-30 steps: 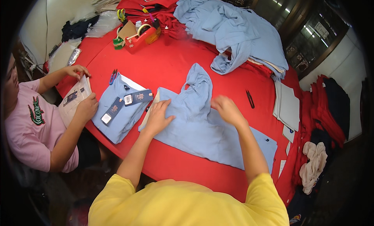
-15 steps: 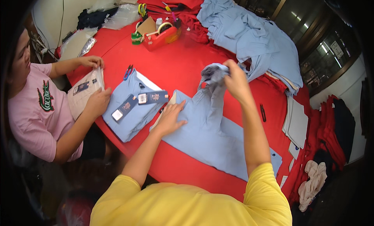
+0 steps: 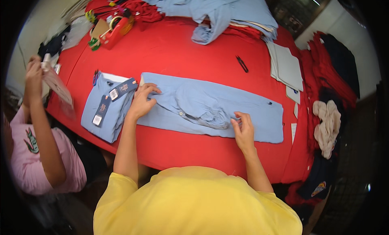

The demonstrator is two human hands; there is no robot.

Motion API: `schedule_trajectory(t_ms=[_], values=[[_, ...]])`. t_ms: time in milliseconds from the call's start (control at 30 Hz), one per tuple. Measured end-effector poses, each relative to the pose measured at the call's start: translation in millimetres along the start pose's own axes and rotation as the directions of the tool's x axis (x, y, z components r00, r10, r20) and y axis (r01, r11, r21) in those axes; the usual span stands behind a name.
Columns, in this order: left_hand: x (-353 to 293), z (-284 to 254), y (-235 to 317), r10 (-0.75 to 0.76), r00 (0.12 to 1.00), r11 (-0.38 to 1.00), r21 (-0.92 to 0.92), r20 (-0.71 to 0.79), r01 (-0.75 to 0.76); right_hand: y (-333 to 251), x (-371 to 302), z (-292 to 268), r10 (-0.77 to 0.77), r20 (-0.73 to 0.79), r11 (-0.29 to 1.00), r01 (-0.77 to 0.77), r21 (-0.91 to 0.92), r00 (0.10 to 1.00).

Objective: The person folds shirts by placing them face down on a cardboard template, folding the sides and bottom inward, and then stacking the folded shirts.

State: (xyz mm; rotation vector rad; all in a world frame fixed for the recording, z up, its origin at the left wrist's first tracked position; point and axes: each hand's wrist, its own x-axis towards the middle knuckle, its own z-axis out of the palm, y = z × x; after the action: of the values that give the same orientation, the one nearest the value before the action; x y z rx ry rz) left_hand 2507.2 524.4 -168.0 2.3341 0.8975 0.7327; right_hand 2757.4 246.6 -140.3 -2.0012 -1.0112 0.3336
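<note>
A light blue long-sleeved shirt (image 3: 251, 107) lies folded lengthwise into a long strip in front of me. One sleeve is doubled over its middle, with a button showing at the cuff. On the strip's left end rests my left hand (image 3: 142, 101), open, fingers spread on the cloth. My right hand (image 3: 244, 131) is at the shirt's near edge beside the cuff, open with fingers loosely bent. Left of it sits a stack of folded blue shirts (image 3: 95, 117), topped by two dark hang tags (image 3: 122, 89).
A co-worker (image 3: 44, 158) at the left raises a clear bag. Blue shirts (image 3: 239, 8) are heaped at the back. A red tape dispenser (image 3: 115, 34) stands far left, black thread snips (image 3: 242, 63) lie beyond the shirt, and white cards (image 3: 285, 65) sit right on the red table (image 3: 182, 52).
My right hand has come down and nearer, laying the lifted sleeve onto the shirt and letting go. The view has shifted. The co-worker has lifted the bagged garment.
</note>
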Motion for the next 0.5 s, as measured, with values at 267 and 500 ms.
schedule_trajectory(t_ms=[267, 500], values=[[-10.1, 82.0, 123.8, 0.393, 0.919, 0.918, -0.05, -0.028, -0.394, 87.6, 11.7, -62.0, -0.019, -0.431, 0.783, -0.255, -0.567, 0.902], [-21.8, 136.3, 131.0, 0.479, 0.852, 0.824, 0.225, 0.214, -0.52, 120.6, -7.4, -103.4, 0.386, -0.599, 0.559, -0.695, -0.452, 0.701]])
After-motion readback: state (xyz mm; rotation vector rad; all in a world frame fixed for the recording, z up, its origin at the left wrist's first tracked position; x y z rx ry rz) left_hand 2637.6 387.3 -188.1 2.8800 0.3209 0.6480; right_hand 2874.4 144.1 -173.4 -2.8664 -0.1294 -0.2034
